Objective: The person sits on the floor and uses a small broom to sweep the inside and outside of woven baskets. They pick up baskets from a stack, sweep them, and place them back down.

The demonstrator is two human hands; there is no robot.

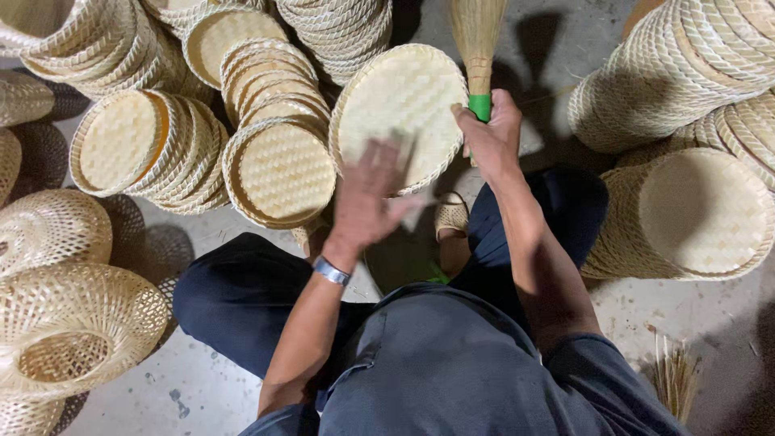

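A round woven bamboo tray (pixel 401 105) stands tilted on its edge in front of my knees. My right hand (pixel 490 137) grips its right rim and also touches the green-wrapped neck of a straw broom (pixel 478 48) that rises behind it. My left hand (pixel 367 198) is blurred, fingers spread, flat against the tray's lower left face. It wears a metal watch at the wrist.
Stacks of round woven trays (pixel 278 169) lie on their sides to the left and behind. Tall stacks of baskets (pixel 686 64) rise at the right. Open-weave domed baskets (pixel 69 323) sit at the far left. Loose straw (pixel 674 375) lies on the concrete floor.
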